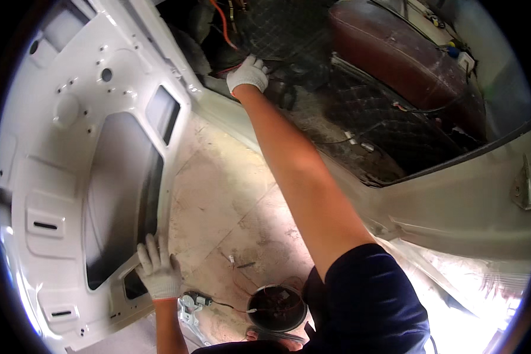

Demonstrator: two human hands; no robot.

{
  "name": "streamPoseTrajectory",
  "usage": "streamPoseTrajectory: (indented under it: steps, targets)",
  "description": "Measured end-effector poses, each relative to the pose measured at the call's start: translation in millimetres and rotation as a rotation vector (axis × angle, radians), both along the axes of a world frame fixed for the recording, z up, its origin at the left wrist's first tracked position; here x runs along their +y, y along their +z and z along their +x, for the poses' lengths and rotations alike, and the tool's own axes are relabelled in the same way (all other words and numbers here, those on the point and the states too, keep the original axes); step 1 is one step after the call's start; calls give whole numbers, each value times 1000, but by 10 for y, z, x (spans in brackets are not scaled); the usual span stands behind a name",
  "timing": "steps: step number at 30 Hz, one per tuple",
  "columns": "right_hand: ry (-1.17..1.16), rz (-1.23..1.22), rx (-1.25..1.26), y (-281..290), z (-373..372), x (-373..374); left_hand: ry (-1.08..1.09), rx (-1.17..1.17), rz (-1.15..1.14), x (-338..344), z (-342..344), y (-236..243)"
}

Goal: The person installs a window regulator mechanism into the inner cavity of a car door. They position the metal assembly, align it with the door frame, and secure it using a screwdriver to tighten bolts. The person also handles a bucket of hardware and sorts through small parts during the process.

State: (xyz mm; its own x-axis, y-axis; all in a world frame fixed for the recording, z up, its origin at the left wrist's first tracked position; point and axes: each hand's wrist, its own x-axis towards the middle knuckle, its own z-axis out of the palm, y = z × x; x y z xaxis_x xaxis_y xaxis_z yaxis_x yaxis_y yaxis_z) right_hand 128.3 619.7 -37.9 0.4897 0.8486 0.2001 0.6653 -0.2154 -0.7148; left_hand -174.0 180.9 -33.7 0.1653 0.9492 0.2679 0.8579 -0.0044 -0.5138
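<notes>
My left hand [159, 268], in a white knit glove, lies with fingers stretched out on the lower inner edge of the white car door [59, 171]. The door stands open, its inner metal bare with large cut-outs. My right arm reaches forward into the car's footwell. There my right hand [249, 75], gloved the same way, is closed at the sill's far end, fingertips turned away from me. A thin red wire [227, 69] runs into its fingers from the left. Beyond it an orange cable [223, 23] hangs down. The palm side of the hand is hidden.
A maroon seat [395, 53] and dark quilted floor covering [371, 112] fill the cabin, with loose wires lying about. On the floor near me are a round black container [277, 307] with wires and a metal window-regulator-like part with a motor [191, 304]. The pale door sill [230, 121] separates cabin and floor.
</notes>
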Motion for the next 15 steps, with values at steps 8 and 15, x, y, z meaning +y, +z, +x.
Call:
streamPoseTrajectory:
  steps: [8,15]
  targets:
    - [238,-266,68,-157,540,202,-38,5,11,80,-59,-6]
    - [9,-163,-50,-204,453,445,-68,-51,10,73,-75,5]
